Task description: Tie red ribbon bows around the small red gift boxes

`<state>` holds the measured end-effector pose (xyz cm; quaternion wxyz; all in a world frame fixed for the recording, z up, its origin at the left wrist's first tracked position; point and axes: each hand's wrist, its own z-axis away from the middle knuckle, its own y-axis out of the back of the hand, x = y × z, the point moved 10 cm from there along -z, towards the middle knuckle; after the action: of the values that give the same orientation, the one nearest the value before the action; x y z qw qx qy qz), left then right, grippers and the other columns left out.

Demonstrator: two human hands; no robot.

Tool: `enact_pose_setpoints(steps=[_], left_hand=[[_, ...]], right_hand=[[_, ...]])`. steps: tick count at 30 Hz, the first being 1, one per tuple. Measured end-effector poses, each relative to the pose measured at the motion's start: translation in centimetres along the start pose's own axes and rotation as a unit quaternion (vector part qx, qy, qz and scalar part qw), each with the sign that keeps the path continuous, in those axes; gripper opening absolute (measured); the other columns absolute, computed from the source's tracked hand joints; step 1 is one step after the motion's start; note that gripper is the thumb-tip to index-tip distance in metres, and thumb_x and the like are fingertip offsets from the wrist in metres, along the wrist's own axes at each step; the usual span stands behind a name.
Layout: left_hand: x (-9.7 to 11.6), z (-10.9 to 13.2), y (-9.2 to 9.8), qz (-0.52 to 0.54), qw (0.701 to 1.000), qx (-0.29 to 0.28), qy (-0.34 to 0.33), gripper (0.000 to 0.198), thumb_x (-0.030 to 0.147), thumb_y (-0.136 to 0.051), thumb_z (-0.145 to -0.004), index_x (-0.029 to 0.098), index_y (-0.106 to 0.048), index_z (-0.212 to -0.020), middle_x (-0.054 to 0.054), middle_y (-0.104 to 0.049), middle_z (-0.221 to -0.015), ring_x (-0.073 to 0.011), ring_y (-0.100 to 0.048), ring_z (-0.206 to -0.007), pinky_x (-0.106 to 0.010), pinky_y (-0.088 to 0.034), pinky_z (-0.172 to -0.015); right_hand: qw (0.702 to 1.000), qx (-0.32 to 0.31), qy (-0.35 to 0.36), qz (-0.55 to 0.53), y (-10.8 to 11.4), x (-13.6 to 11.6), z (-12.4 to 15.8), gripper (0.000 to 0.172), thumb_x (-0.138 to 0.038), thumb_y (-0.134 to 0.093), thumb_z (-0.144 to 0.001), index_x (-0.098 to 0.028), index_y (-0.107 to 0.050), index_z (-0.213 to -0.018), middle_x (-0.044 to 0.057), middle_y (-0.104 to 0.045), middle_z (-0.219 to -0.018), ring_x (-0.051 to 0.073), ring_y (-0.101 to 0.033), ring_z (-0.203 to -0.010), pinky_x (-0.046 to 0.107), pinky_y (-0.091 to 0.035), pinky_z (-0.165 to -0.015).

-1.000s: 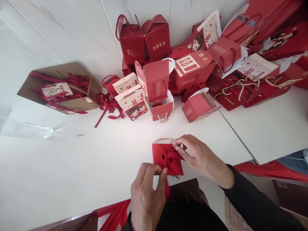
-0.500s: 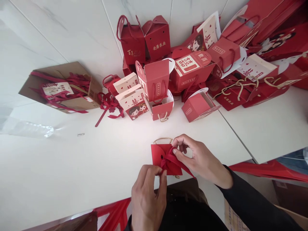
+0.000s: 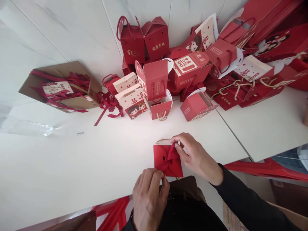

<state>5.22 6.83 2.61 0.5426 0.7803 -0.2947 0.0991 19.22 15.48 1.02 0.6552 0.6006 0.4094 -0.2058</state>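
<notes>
A small red gift box (image 3: 158, 155) lies near the table's front edge, its curved top flaps folded together. A gold cord handle (image 3: 163, 140) sticks out from its far side. Across the top runs a dark red ribbon (image 3: 172, 156), crossed at the middle of the flaps. My right hand (image 3: 192, 154) pinches one part of the ribbon above the box's far right corner. My left hand (image 3: 150, 194) pinches another part at the near left edge, its fingertips against the box. What lies under the left fingers is partly hidden.
Behind stand several red and cream gift boxes (image 3: 156, 78), some with rope handles. A cardboard box (image 3: 79, 69) of red ribbons is at the left, loose ribbon (image 3: 111, 104) beside it. A clear plastic bag (image 3: 29, 125) lies far left. A seam (image 3: 233, 133) crosses the white table.
My hands have drawn apart along the ribbon, the left toward me, pulling it straighter across the box. The ribbon end that hung over the box's right near corner has gone from there.
</notes>
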Motion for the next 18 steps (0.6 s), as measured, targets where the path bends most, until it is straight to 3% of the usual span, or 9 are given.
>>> enact_pose_setpoints(steps=[5, 8, 14, 18], left_hand=[[-0.8, 0.2, 0.1, 0.065, 0.996, 0.013, 0.067, 0.014, 0.009, -0.056, -0.095, 0.022, -0.058, -0.099, -0.001, -0.066, -0.087, -0.014, -0.066, -0.077, -0.025, -0.052, -0.068], [-0.9, 0.0, -0.2, 0.07, 0.993, -0.003, 0.098, 0.01, 0.02, -0.057, -0.097, 0.023, -0.059, -0.106, -0.001, -0.066, -0.085, -0.0145, -0.066, -0.073, -0.025, -0.053, -0.064], [-0.8, -0.2, -0.4, 0.063, 0.99, -0.021, 0.12, 0.009, 0.018, -0.053, -0.098, 0.024, -0.059, -0.1, 0.002, -0.063, -0.081, -0.0134, -0.062, -0.066, -0.024, -0.049, -0.057], [-0.5, 0.1, -0.4, 0.032, 0.992, -0.014, 0.118, 0.01, 0.019, -0.055, -0.097, 0.022, -0.057, -0.106, 0.001, -0.059, -0.078, -0.0156, -0.059, -0.067, -0.027, -0.048, -0.059]], right_hand=[[0.999, 0.02, -0.044, -0.025, 0.6, 0.5, 0.5, 0.014, -0.015, -0.051, -0.095, -0.025, -0.057, -0.102, 0.002, -0.064, -0.095, 0.019, -0.059, -0.081, 0.032, -0.052, -0.074], [0.996, 0.035, -0.07, -0.038, 0.5, 0.8, 0.9, 0.011, -0.018, -0.053, -0.095, -0.025, -0.058, -0.102, 0.001, -0.062, -0.088, 0.017, -0.058, -0.076, 0.029, -0.051, -0.068], [0.995, 0.062, -0.073, -0.038, -0.3, 1.3, 1.4, 0.014, -0.021, -0.05, -0.096, -0.023, -0.057, -0.108, 0.003, -0.064, -0.091, 0.018, -0.06, -0.077, 0.032, -0.05, -0.069], [0.995, 0.08, -0.048, -0.031, -0.5, 1.3, 1.5, 0.014, -0.021, -0.048, -0.095, -0.022, -0.057, -0.106, 0.004, -0.064, -0.092, 0.02, -0.06, -0.08, 0.034, -0.049, -0.073]])
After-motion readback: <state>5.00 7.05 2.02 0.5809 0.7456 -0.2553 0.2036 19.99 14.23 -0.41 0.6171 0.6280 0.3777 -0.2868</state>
